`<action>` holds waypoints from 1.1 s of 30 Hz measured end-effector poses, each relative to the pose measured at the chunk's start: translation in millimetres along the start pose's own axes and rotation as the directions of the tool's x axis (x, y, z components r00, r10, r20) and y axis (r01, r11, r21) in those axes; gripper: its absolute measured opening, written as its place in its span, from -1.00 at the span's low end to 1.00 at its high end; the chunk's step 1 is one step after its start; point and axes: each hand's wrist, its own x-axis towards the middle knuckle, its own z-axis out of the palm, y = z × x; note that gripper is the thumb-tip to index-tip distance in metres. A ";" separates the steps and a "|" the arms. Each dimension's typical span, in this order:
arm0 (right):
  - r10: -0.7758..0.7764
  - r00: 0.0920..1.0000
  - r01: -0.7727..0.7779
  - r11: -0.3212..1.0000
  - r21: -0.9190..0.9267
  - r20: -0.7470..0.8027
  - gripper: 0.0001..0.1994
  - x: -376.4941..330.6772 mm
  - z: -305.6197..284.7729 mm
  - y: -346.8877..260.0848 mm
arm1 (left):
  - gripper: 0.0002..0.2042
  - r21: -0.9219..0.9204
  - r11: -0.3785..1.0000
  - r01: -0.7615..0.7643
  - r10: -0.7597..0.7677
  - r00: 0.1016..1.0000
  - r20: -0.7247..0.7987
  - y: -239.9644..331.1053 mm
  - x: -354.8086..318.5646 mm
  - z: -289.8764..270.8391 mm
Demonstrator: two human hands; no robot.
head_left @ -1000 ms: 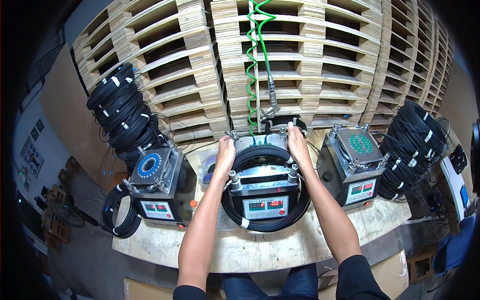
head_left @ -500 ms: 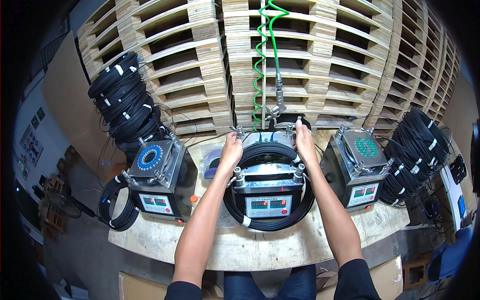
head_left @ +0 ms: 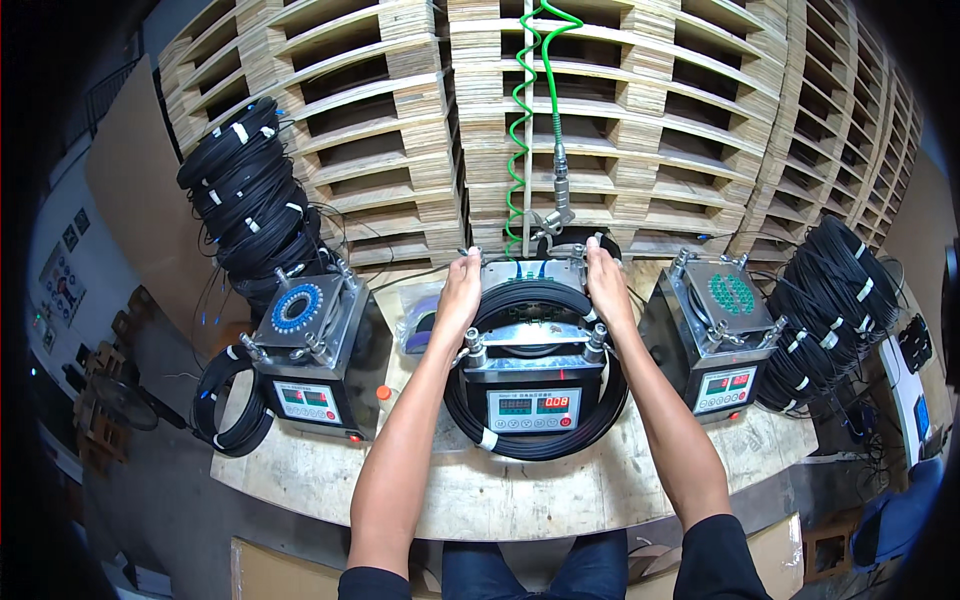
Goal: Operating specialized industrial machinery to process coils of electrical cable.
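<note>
A metal benchtop machine [head_left: 585, 377] with a red-and-green digital display stands in front of me. A coil of black cable [head_left: 535, 446] rings it, draped over its top and hanging below the display. My left hand [head_left: 461, 292] is closed round the knob at its far left corner. At the far right corner my right hand [head_left: 607, 287] is closed round the matching knob. Both hands partly hide the knobs and their own fingertips. Between them, a metal plate [head_left: 503, 272] with blue and green connectors shows behind the coil. Two nearer corner knobs [head_left: 475, 343] stand uncovered.
Similar machines stand left [head_left: 345, 372] and right [head_left: 690, 372], carrying round plates of blue and green fittings. Black cable coils pile up at far left [head_left: 245, 190] and right [head_left: 840, 290]. An orange-capped bottle [head_left: 384, 393] stands beside my left forearm. A green air hose [head_left: 549, 100] hangs before stacked pallets [head_left: 400, 98].
The middle machine's display has changed its reading. My left hand has turned and closed over its far left knob. My right hand has shifted slightly on the far right corner.
</note>
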 end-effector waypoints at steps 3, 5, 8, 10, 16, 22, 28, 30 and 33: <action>-0.093 0.995 0.096 0.994 0.049 -0.045 -0.36 -0.3 5.0 4.4 | -0.23 -0.057 0.998 0.008 -0.008 1.000 0.001 -10.0 7.9 -1.8; -0.098 0.995 0.100 0.993 0.069 -0.037 -0.39 3.3 5.0 7.1 | -0.23 -0.059 0.998 0.016 -0.016 1.000 -0.010 -7.4 5.1 -1.8; -0.113 0.994 0.113 0.984 0.134 -0.014 -0.38 3.3 10.6 13.8 | -0.20 0.064 0.998 -0.023 0.024 1.000 -0.015 -0.3 -3.5 -1.9; -0.117 0.993 0.117 0.985 0.125 -0.009 -0.37 7.5 10.5 15.4 | -0.20 0.043 0.998 -0.043 0.044 0.999 -0.012 0.5 -0.9 -1.0; -0.042 0.999 0.042 0.998 0.049 0.008 -0.37 3.9 7.3 12.2 | -0.20 0.032 0.996 -0.082 0.082 0.996 -0.016 -4.1 -0.2 -3.2; -0.123 0.992 0.124 0.991 0.048 -0.029 -0.36 5.1 4.3 18.7 | -0.23 0.022 0.996 -0.091 0.091 0.996 -0.002 -3.1 0.7 -0.3; -0.043 0.999 0.036 0.966 0.254 0.019 -0.35 3.9 9.1 14.0 | -0.23 0.014 0.999 -0.042 0.042 0.999 -0.013 -15.9 9.5 -3.5; -0.052 0.999 0.047 0.961 0.273 0.009 -0.35 4.2 10.8 14.2 | -0.24 0.013 0.997 -0.072 0.072 0.997 -0.040 -15.2 8.2 -1.9; -0.078 0.997 0.080 0.964 0.254 -0.018 -0.34 5.0 7.8 20.7 | -0.18 -0.009 1.000 -0.023 0.024 0.998 0.062 1.9 -0.6 -2.9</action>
